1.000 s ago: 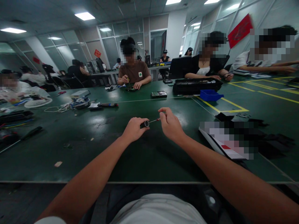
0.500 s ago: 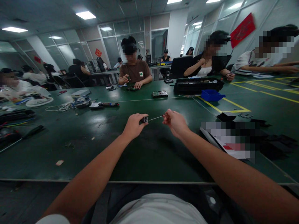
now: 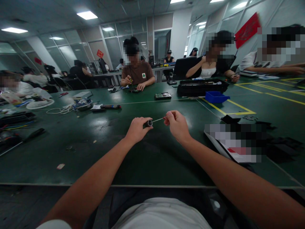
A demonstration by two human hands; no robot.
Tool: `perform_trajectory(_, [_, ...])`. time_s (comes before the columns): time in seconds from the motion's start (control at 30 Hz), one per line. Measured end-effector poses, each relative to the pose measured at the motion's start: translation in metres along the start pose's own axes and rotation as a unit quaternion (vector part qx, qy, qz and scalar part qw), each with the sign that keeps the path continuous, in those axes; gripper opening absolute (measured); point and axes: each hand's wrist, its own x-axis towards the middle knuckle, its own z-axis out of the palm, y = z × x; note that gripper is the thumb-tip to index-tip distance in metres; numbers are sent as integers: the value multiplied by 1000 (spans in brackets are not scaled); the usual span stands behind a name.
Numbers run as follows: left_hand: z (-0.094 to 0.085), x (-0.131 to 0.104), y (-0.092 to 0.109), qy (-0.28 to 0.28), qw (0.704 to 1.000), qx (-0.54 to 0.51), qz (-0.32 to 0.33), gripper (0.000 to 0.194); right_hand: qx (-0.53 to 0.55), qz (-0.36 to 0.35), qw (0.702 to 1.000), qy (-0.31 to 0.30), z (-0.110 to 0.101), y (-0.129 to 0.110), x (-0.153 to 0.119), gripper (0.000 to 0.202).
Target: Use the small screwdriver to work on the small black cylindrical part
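Note:
Between the thumb and fingers of my left hand [image 3: 138, 129] is a small dark cylinder [image 3: 149, 123], its round, light-rimmed end turned to the right. My right hand [image 3: 176, 124] is closed around the red handle of a thin screwdriver [image 3: 158, 120]. The metal shaft points left, and its tip is at or very near the cylinder's round end; whether it touches I cannot tell. Both hands are above the green table [image 3: 152, 159], and most of the handle is hidden in my right fingers.
Papers [image 3: 235, 146] and black pieces lie at the right. Farther back are a blue bin [image 3: 216, 97], a long black casing [image 3: 202, 88] and a circuit-board device [image 3: 163, 95]. Cables [image 3: 82, 104] and a dark tool [image 3: 111, 107] lie left. A co-worker [image 3: 138, 73] sits opposite.
My right hand has shifted slightly left, bringing the screwdriver closer to the cylinder. The cylinder's round end has turned a little more toward me.

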Motion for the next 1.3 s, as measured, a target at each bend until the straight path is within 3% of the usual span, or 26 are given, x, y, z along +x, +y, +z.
perform_trajectory(0.3, [2, -1, -1, -12, 1000, 6, -2, 38, -144, -35, 989, -12, -7, -12, -4, 39])
perform_trajectory(0.5, [0, -2, 2, -11, 1000, 3, -9, 39, -95, -65, 992, -49, -6, -8, -5, 20])
perform_trajectory(0.7, [2, -2, -1, -14, 1000, 2, -3, 38, -200, -89, 975, -40, -8, -14, -6, 35])
perform_trajectory(0.8, [2, -2, -1, -14, 1000, 4, -3, 38, -176, -89, 980, -41, -7, -14, -8, 25])
perform_trajectory(1.1, [2, -2, -1, -22, 1000, 2, -8, 39, -157, -75, 983, -50, -6, -8, -5, 25])
perform_trajectory(1.3, [2, -2, 1, -22, 1000, -10, -16, 38, 28, 6, 999, -33, -2, 3, 5, 20])
